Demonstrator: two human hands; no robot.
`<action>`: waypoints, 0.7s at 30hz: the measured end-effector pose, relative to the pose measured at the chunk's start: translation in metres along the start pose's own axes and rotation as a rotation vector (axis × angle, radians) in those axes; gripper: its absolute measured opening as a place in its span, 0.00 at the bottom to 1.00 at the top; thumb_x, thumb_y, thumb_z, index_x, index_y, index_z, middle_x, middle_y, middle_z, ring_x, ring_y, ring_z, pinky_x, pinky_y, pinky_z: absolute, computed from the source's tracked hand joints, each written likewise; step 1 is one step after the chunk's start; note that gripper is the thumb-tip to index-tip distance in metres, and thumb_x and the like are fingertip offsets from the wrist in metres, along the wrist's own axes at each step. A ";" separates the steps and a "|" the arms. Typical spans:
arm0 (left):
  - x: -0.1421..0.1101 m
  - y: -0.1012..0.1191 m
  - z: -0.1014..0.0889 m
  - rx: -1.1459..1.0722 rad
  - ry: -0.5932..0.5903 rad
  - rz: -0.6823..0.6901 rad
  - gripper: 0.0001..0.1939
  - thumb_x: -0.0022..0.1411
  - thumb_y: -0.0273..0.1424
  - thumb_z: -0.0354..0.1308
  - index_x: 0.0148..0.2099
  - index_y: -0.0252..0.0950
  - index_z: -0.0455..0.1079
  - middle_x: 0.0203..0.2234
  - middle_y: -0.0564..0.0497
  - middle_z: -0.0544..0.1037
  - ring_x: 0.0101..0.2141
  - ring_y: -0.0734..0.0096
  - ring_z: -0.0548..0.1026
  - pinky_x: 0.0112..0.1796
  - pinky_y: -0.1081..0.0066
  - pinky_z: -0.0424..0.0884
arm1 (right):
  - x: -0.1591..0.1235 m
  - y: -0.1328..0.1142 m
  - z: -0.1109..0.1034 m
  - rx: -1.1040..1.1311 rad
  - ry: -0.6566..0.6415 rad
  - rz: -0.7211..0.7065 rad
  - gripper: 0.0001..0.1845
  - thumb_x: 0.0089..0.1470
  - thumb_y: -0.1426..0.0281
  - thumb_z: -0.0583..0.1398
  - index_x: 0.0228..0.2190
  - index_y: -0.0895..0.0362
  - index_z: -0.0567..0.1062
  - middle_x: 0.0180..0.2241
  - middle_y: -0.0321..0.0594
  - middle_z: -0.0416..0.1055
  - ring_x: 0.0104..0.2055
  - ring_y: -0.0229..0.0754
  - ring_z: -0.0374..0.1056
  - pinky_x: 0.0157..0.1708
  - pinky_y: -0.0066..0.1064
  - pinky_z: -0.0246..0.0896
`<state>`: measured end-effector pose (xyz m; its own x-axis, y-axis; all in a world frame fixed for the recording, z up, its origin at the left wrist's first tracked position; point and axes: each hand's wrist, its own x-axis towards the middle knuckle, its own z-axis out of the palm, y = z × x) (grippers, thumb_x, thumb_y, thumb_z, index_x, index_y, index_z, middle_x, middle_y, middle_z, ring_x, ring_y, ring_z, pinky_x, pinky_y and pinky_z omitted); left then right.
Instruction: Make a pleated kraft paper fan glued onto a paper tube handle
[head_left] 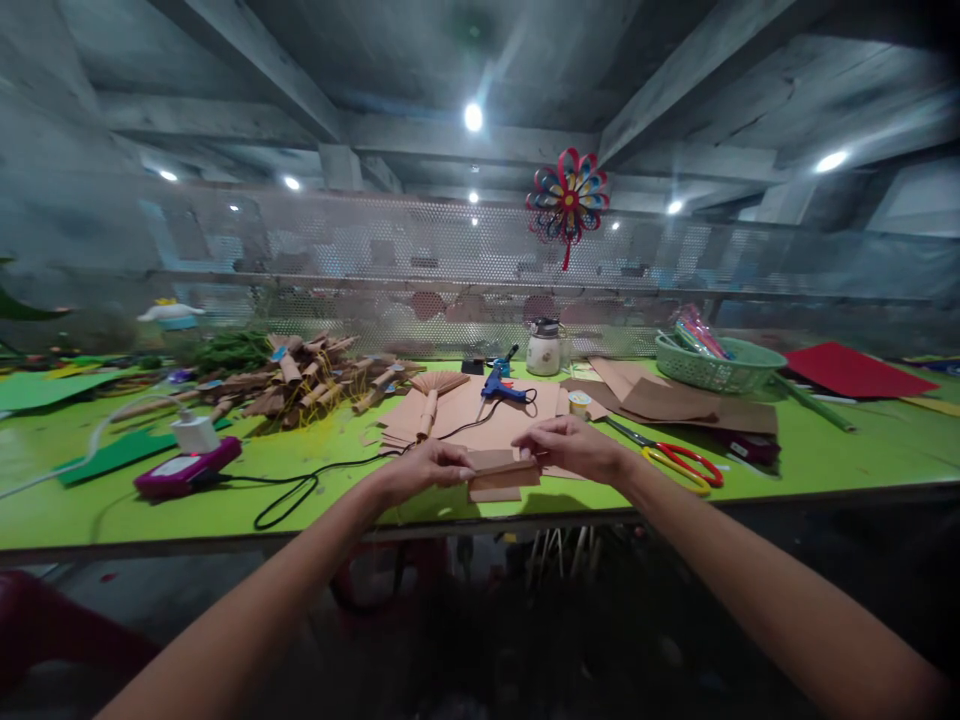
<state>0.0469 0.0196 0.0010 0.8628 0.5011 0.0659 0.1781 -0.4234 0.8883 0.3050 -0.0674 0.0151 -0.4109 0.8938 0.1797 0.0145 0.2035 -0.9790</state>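
Between my two hands, near the front edge of the green table (pixel 337 505), is a small piece of brown paper (pixel 499 462) with a fold along it. My left hand (pixel 429 470) pinches its left end. At the right end, the fingers of my right hand (pixel 566 447) are closed on the same paper. Another brown paper piece (pixel 495 493) lies under it. Just beyond my hands, a blue glue gun (pixel 504 388) rests on brown paper sheets (pixel 465 408). A pleated brown paper fan with a rolled handle (pixel 429 405) lies to its left.
Scissors with red and yellow handles (pixel 679 465) lie to the right. A purple power strip (pixel 187 468) with a black cord sits at left, near a heap of rolled paper pieces (pixel 307 380). Farther back stand a white jug (pixel 543 350) and a green basket (pixel 716 368).
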 end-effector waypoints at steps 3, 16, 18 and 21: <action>-0.002 0.007 0.013 -0.155 -0.030 0.027 0.15 0.53 0.41 0.61 0.31 0.31 0.72 0.22 0.54 0.67 0.24 0.78 0.60 0.27 0.75 0.57 | -0.006 -0.012 0.016 0.048 -0.068 -0.100 0.21 0.51 0.63 0.62 0.46 0.59 0.73 0.38 0.43 0.71 0.39 0.37 0.66 0.43 0.32 0.60; 0.010 0.025 0.035 -0.172 0.048 0.027 0.15 0.54 0.37 0.59 0.38 0.30 0.76 0.32 0.45 0.78 0.33 0.66 0.72 0.37 0.68 0.67 | 0.004 -0.027 0.030 -0.352 -0.126 -0.119 0.15 0.51 0.61 0.61 0.29 0.63 0.73 0.26 0.37 0.68 0.27 0.35 0.63 0.30 0.28 0.59; 0.015 0.019 0.018 -0.046 0.194 0.008 0.19 0.57 0.39 0.55 0.44 0.30 0.74 0.35 0.43 0.78 0.33 0.67 0.72 0.35 0.69 0.67 | 0.013 -0.018 0.018 -0.606 -0.197 -0.035 0.15 0.53 0.62 0.58 0.28 0.64 0.73 0.24 0.36 0.67 0.26 0.34 0.60 0.29 0.26 0.57; 0.024 0.006 0.000 0.242 0.170 0.016 0.21 0.60 0.40 0.50 0.46 0.29 0.73 0.34 0.43 0.78 0.31 0.69 0.72 0.33 0.71 0.67 | 0.032 -0.002 0.004 -0.839 -0.301 0.039 0.13 0.53 0.66 0.57 0.26 0.64 0.74 0.21 0.34 0.66 0.24 0.33 0.59 0.27 0.23 0.54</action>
<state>0.0688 0.0289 0.0074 0.7783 0.6038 0.1721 0.2904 -0.5893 0.7539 0.2886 -0.0408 0.0224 -0.6164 0.7875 -0.0002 0.6471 0.5064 -0.5699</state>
